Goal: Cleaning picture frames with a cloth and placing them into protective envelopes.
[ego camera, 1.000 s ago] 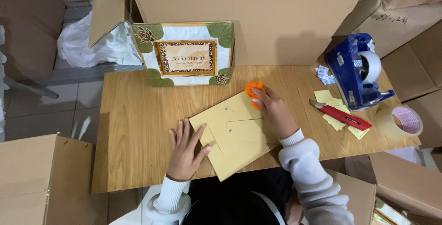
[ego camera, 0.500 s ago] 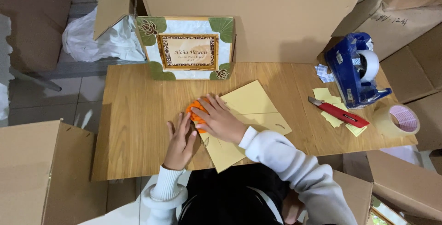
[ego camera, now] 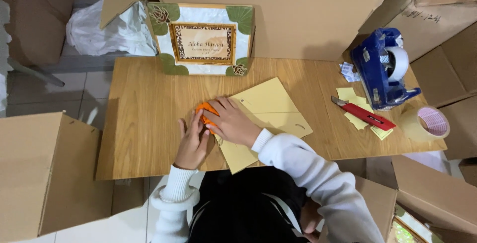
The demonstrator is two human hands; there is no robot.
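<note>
The yellow envelope (ego camera: 271, 111) lies flat under both hands; the right hand (ego camera: 232, 122) presses an orange tool (ego camera: 205, 111) on its left edge, the left hand (ego camera: 191, 143) lies spread just beside.

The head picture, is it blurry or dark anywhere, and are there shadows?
Head view: sharp and evenly lit, no glare on the table; soft shadow under the big box and tape dispenser; both hands look crisp; box edges bend slightly near the corners.

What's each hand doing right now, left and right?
Left hand: fingers flat, pressing the yellow envelope's left edge, gripping nothing.
Right hand: fingers closed over a small orange tool, pressing it on the envelope.
</note>
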